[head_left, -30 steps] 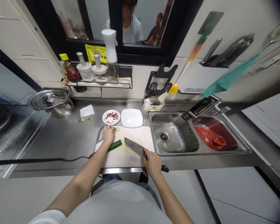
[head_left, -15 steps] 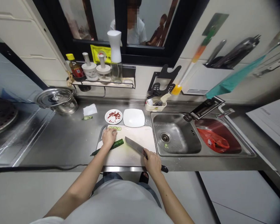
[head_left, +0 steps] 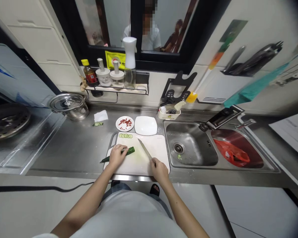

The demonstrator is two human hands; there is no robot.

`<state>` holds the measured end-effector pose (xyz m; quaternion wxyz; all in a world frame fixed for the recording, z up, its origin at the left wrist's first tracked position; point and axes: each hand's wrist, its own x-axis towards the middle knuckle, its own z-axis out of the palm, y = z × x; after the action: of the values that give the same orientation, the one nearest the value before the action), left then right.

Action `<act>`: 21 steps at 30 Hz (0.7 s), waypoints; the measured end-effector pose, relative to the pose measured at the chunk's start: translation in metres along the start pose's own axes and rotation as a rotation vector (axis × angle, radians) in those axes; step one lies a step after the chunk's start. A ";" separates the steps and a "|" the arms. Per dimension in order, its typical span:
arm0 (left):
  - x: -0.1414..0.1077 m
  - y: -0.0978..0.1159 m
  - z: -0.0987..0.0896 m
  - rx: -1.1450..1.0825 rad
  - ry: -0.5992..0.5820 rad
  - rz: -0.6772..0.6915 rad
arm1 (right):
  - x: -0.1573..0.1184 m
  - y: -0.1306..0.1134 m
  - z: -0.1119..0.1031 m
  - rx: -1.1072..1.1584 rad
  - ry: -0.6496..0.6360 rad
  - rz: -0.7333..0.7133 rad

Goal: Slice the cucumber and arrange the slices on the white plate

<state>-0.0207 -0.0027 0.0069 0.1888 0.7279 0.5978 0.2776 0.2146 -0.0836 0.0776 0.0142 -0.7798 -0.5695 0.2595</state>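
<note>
My left hand (head_left: 117, 156) is closed over a dark green cucumber (head_left: 131, 150), which lies slantwise on the white cutting board (head_left: 129, 169). The cucumber's cut end points right, and its tapered end sticks out to the left of my hand. In my right hand (head_left: 160, 169) is the handle of a kitchen knife (head_left: 144, 148). Its blade reaches up and left over the board, apart from the cucumber's cut end. Along the board's far edge lie several overlapping cucumber slices (head_left: 125, 136).
Behind the board stand a small plate of chopped red pieces (head_left: 124, 123) and a white square plate (head_left: 146, 125). A double sink (head_left: 192, 145) is at the right, with a red plastic bag (head_left: 232, 153). A lidded pot (head_left: 75, 110) and white paper (head_left: 100, 115) sit at the left.
My left hand has come back from the slices at the far edge onto the cucumber. The knife has turned, its blade now more upright and narrower in view. The whole view has shifted slightly.
</note>
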 end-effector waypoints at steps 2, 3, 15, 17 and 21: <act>-0.002 0.003 0.000 0.004 0.001 0.061 | 0.002 -0.004 0.001 0.017 -0.019 -0.046; -0.002 0.004 0.000 0.008 -0.007 0.090 | 0.003 -0.007 0.002 0.016 -0.035 -0.075; 0.006 0.005 0.011 0.025 -0.074 0.273 | 0.010 -0.046 0.006 -0.134 -0.083 -0.173; 0.005 0.004 0.013 0.036 -0.077 0.273 | 0.010 -0.049 0.007 -0.141 -0.083 -0.178; 0.004 0.004 0.016 0.061 -0.086 0.265 | 0.009 -0.053 0.008 -0.149 -0.094 -0.180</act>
<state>-0.0073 0.0017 -0.0026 0.1537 0.8172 0.4960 0.2502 0.1669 -0.0595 0.0840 -0.0472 -0.7114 -0.6550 0.2503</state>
